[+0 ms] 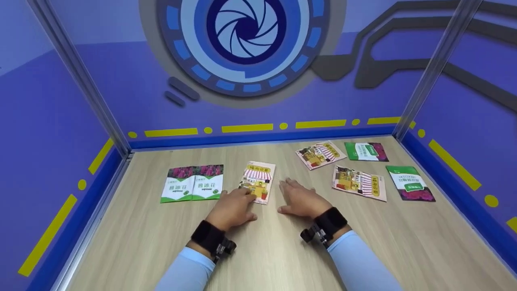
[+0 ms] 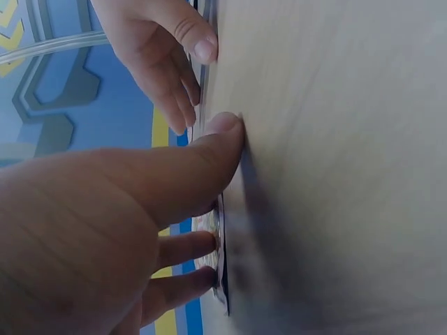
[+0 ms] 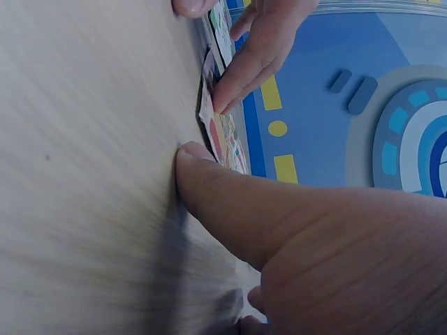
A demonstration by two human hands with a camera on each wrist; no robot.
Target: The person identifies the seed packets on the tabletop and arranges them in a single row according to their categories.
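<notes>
A pink flat packet with a striped awning picture (image 1: 258,180) lies on the wooden table between my hands. My left hand (image 1: 231,210) presses its fingertips on the lower left part of this packet, while its thumb (image 2: 202,157) touches the bare tabletop. To the right of the packet, my right hand (image 1: 305,201) rests on the table with fingers extended, apart from the packet and holding nothing. In the right wrist view, the right thumb (image 3: 223,192) is down at the wood, and the pink packet (image 3: 227,139) shows beyond it under the left fingertips.
Two green and white flower packets (image 1: 176,184) lie side by side on the left. At the right are two more pink packets (image 1: 359,184), one behind the other, and two green flower packets (image 1: 411,184). Blue-purple panels (image 1: 258,117) wall the table (image 1: 274,258) at back and sides.
</notes>
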